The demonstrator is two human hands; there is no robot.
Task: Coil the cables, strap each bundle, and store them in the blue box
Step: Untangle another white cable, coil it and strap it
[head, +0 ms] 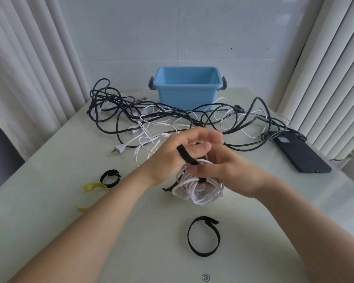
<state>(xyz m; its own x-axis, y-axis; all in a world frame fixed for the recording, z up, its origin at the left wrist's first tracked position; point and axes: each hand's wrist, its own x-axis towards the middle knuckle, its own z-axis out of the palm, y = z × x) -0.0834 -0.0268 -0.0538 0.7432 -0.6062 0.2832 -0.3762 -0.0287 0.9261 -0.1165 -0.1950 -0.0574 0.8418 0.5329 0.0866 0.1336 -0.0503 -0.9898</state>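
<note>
Above the table's middle, my right hand (pixel 229 170) grips a coiled white cable bundle (pixel 198 190). A black strap (pixel 185 155) runs over the top of the coil; my left hand (pixel 178 154) pinches its free end between thumb and fingers. The strap's other end pokes out below the coil on the left. Behind my hands lies a tangle of black cables (pixel 119 111) and white cables (pixel 151 139). The blue box (pixel 187 94) stands open at the table's back, nothing visible inside it.
A closed black strap loop (pixel 203 235) lies near the front. Another black loop (pixel 110 177) and a yellow strap (pixel 90 190) lie at the left. A dark phone (pixel 300 154) rests at the right edge. Curtains hang on both sides.
</note>
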